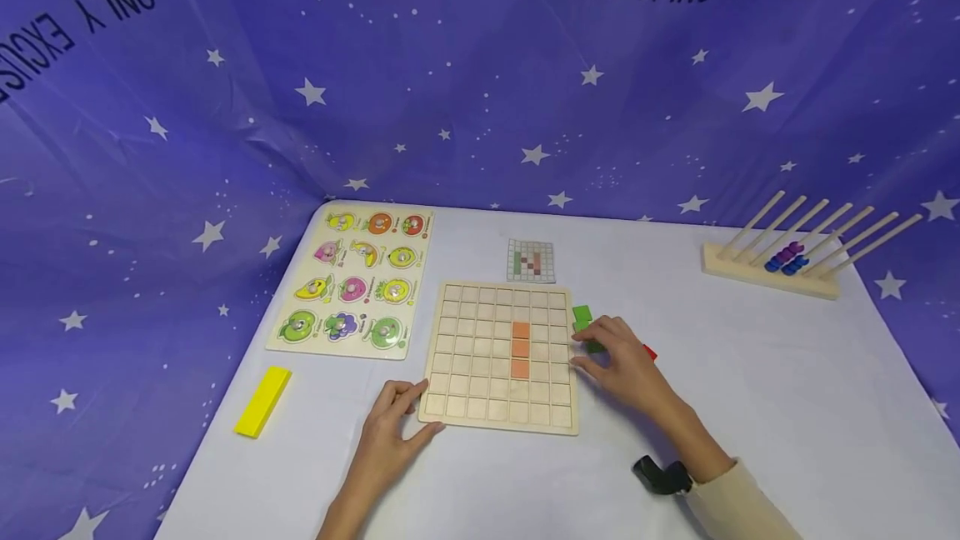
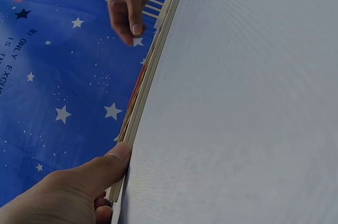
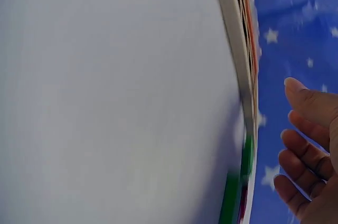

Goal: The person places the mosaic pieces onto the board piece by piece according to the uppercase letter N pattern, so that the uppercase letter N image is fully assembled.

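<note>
A wooden grid board point(image 1: 472, 407) lies on the table with three orange squares point(image 1: 521, 348) in one column of its cells. My left hand point(image 1: 386, 436) holds the board's near left corner, thumb on the near edge and fingers at the left side; the left wrist view shows the thumb point(image 2: 103, 171) against the rim. Just off the board's right edge hovers my right hand point(image 1: 626, 361), fingers loosely bent and apart, nothing visible between them. Green blocks point(image 1: 582, 314) sit beside the board, partly hidden by that hand. A red block point(image 1: 650, 352) peeks out behind it.
A small pattern card point(image 1: 531, 261) lies beyond the board. To the left are a fruit puzzle board point(image 1: 382, 346) and a yellow block point(image 1: 262, 402). A peg stand point(image 1: 772, 270) with purple and blue beads stands at the back right. A starry blue cloth point(image 1: 450, 107) hangs behind.
</note>
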### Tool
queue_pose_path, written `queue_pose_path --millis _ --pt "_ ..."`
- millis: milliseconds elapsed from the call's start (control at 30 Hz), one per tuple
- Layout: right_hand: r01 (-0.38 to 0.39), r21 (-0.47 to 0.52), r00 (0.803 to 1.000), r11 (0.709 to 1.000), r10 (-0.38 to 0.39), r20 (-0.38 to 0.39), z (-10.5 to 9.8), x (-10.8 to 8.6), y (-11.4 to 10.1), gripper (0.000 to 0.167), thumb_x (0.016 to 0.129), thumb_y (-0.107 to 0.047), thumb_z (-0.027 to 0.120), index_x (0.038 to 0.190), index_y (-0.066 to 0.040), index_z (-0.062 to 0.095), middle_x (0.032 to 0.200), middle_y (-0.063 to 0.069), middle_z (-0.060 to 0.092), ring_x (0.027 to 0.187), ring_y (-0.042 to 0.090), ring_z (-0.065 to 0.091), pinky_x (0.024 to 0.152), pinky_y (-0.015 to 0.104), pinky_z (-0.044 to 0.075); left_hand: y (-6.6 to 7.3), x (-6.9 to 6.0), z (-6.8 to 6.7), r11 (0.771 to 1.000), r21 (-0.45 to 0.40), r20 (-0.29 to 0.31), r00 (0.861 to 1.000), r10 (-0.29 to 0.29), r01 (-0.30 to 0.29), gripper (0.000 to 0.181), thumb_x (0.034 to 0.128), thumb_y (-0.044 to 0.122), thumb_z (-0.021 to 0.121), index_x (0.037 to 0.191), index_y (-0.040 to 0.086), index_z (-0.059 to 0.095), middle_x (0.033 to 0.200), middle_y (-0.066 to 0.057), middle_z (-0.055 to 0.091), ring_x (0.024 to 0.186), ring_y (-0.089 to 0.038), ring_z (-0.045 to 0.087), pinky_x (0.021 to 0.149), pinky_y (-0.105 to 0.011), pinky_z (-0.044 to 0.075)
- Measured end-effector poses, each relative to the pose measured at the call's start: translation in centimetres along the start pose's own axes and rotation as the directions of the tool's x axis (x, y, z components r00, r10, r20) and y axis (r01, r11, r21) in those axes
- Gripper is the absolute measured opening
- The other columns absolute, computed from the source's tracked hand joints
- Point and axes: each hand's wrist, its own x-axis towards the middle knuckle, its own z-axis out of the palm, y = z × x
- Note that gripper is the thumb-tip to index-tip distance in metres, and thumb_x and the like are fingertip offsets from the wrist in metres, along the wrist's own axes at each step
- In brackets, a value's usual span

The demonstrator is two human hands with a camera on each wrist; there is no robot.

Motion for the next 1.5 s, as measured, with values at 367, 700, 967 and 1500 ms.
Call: queue_pose_path --millis 367,700,967,1500 --pt "-0.088 -0.088 0.991 0.992 0.078 -0.109 -4.3 -3.8 5.4 0.038 0.069 -0.006 0.087 0.103 -0.005 0.071 0.097 0.005 0.065 0.092 0.018 0.050 0.079 0.027 0.038 0.1 -0.2 0.0 1.000 -0.003 -0.007 1.000 0.021 -0.021 0.065 0.0630 0.014 0.092 0.122 0.003 0.067 0.104 -0.003 0.055 0.085 -0.008 0.049 0.073 -0.012 0.039" --pt "-0.139 -0.106 0.988 0.985 0.131 -0.079 -5.0 -5.0 7.4 0.038 0.072 -0.009 0.086 0.107 -0.004 0.070 0.098 0.008 0.063 0.092 0.021 0.050 0.078 0.026 0.037 0.0 -0.1 -0.1 1.000 0.009 0.014 1.000 0.017 -0.017 0.064 0.0651 0.014 0.091 0.123 0.002 0.066 0.105 -0.002 0.054 0.085 -0.008 0.049 0.074 -0.014 0.040" --pt "-0.189 -0.102 0.981 0.977 0.184 -0.056 -4.8 -5.0 7.7 0.033 0.075 -0.009 0.084 0.105 -0.006 0.071 0.099 0.008 0.063 0.093 0.021 0.050 0.079 0.029 0.039 0.4 0.3 -0.2 1.000 0.011 0.031 0.999 -0.029 0.029 0.065 0.0649 0.014 0.092 0.124 0.003 0.066 0.107 -0.003 0.055 0.087 -0.008 0.049 0.074 -0.017 0.042" --pt "-0.193 -0.131 0.981 0.972 0.190 -0.036 -4.5 -5.1 7.8 0.031 0.076 -0.009 0.083 0.104 -0.004 0.071 0.099 0.006 0.060 0.097 0.024 0.049 0.081 0.037 0.041 0.5 0.3 -0.3 0.999 0.006 0.033 0.999 -0.037 0.036 0.066 0.0643 0.013 0.092 0.124 0.002 0.065 0.106 -0.003 0.054 0.087 -0.007 0.049 0.075 -0.012 0.040"
